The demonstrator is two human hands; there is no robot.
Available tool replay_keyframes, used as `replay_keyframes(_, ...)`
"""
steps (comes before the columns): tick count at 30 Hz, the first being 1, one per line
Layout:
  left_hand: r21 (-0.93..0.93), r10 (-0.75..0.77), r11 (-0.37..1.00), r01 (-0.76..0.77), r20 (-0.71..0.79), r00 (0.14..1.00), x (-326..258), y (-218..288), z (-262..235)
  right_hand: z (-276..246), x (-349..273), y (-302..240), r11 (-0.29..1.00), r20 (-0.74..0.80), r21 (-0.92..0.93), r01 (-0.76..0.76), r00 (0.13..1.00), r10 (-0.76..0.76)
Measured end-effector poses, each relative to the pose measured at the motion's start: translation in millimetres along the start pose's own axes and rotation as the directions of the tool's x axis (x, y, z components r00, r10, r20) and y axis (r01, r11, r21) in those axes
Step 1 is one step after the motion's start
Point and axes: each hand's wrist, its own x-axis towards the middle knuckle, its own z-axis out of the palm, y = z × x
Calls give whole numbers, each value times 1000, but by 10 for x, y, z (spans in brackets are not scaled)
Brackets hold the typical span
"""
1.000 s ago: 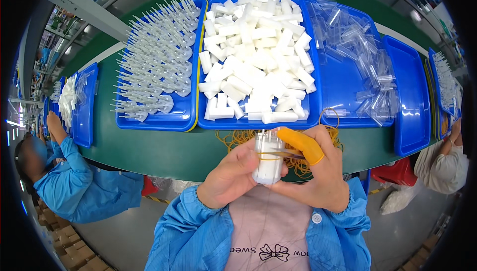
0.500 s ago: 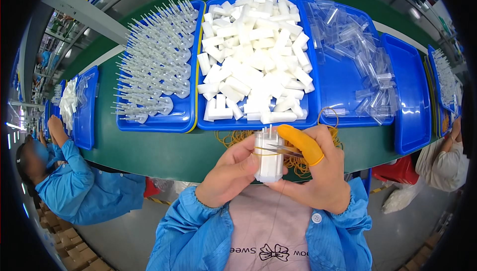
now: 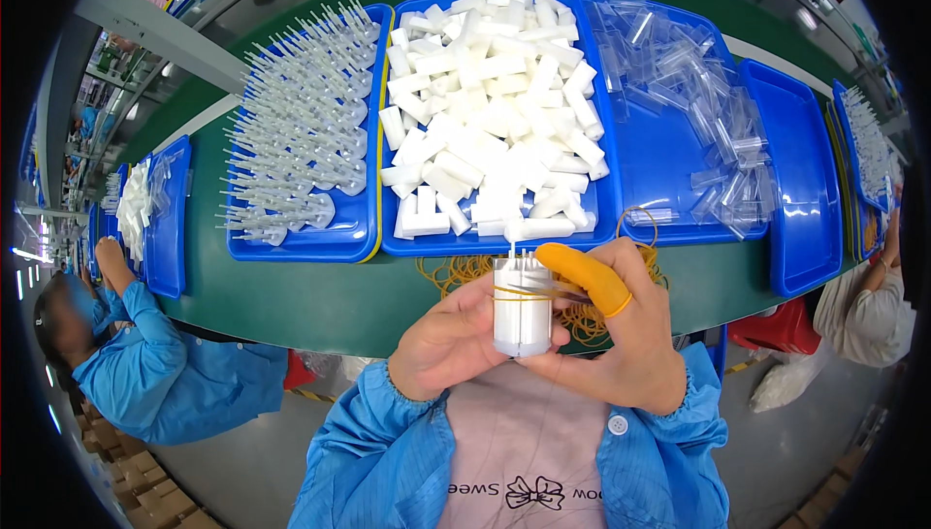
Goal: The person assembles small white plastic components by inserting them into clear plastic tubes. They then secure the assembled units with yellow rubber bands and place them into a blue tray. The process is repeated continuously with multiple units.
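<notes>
Above my lap, near the table's front edge, a white cylindrical assembly [image 3: 522, 327] stands upright between my hands, thin white prongs rising from its top. A thin rubber band [image 3: 514, 296] runs around its upper part. My left hand [image 3: 451, 335] is closed on the assembly from the left. My right hand [image 3: 626, 335], with an orange-yellow cot over its index finger, is closed around pointed metal tweezers [image 3: 561, 288] whose tips lie against the assembly near the band. The right thumb touches the assembly's lower end. Part of the tweezers is hidden by the fingers.
Behind my hands lies a heap of rubber bands [image 3: 586, 321]. Blue trays beyond hold pronged translucent pieces [image 3: 301, 122], white foam blocks [image 3: 499, 93] and clear plastic pieces [image 3: 718, 131]. Another blue tray [image 3: 795, 180] stands to the right. A co-worker in blue [image 3: 145, 354] sits at left.
The assembly has turned slightly in my hands, and its tall prong now shows above the top. The tweezer tips have moved slightly; both hands keep their hold.
</notes>
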Motion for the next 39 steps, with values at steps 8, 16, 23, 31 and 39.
replay_keyframes(8, 483, 213, 871, -93, -201, 956, -6, -26, 200, 48, -23, 27, 999, 42, -33, 29, 999, -28)
replay_keyframes(16, 307, 175, 945, -113, -182, 967, -27, 21, 159, 41, -16, 13, 1000, 13, -11, 3, 1000, -3)
replay_keyframes(23, 385, 189, 920, -72, -276, 942, 20, 13, 302, 57, -21, 64, 999, 17, -14, 44, 999, -44)
replay_keyframes(31, 455, 265, 879, -144, -213, 940, 9, 11, 253, 63, 1, 38, 986, -110, 165, 24, 994, -5)
replay_keyframes(39, 470, 246, 873, -131, -194, 950, 6, 13, 246, -79, -138, 148, 823, -251, 558, -107, 923, 291)
